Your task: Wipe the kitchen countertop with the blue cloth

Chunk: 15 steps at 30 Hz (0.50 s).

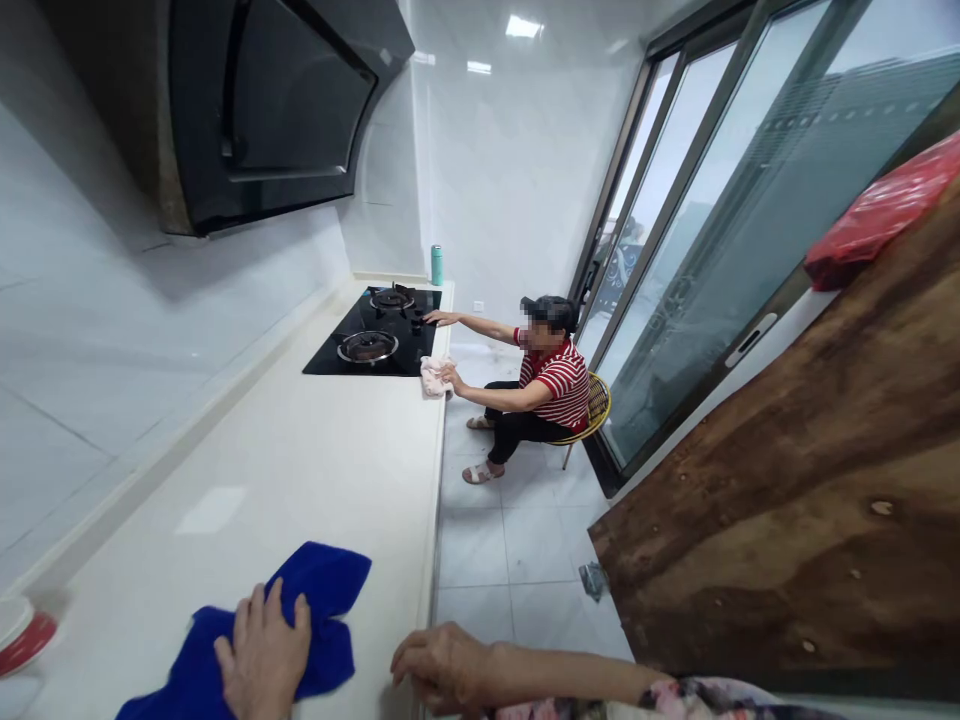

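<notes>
My left hand (266,650) lies palm down on a blue cloth (326,580), its fingers stretched and a little apart. The cloth is spread in loose folds on the white countertop (300,450), and part of it runs out of the picture at the bottom. Over the front edge of the counter, my right hand (442,662) is loosely curled with its knuckles up. I see nothing in its fingers. A floral sleeve (682,700) shows at the end of that arm.
Farther along, a seated person (555,385) rests one hand on the black gas hob (367,335) and holds a pale cloth (435,378). A green bottle (436,265) stands behind. Overhead juts a range hood (285,100). A wooden board (810,480) leans at right.
</notes>
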### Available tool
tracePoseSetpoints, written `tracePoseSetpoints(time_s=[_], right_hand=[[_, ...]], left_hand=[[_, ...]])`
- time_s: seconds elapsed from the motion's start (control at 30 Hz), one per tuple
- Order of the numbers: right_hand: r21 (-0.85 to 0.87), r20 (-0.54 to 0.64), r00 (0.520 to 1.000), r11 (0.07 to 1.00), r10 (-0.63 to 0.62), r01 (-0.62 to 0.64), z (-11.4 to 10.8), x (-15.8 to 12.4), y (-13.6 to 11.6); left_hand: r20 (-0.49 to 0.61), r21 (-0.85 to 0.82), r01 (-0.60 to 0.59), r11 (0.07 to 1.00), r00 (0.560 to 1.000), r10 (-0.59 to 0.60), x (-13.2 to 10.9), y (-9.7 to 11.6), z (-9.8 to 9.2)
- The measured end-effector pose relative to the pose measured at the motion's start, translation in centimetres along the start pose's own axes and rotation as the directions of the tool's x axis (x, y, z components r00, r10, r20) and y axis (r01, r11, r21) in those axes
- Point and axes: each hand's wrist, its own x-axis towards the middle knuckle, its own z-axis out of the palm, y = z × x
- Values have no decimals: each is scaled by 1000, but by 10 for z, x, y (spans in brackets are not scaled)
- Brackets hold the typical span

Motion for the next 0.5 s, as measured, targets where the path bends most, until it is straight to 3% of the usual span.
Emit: tracePoseSetpoints(time_s=[0.13, 0.23, 0.33, 0.4, 0.5], right_hand=[[-51, 19, 1000, 998, -25, 26, -16, 21, 12], [-110, 16, 995, 988, -103, 104, -22, 41, 9], [-165, 62, 971, 957, -232, 239, -19, 56, 2], [-152, 163, 943, 936, -292, 316, -14, 60, -1], [-85, 292, 895, 923, -337, 376, -5, 63, 1]], left_hand=[[-21, 153, -79, 985, 996, 84, -55, 24, -7], [-11, 144, -98, 985, 995, 101, -108, 28, -11], [39, 164, -47, 985, 998, 41, -153, 24, -21], [87, 200, 16, 980, 996, -34, -175, 29, -31], [137, 227, 83, 970, 984, -116, -190, 48, -43]])
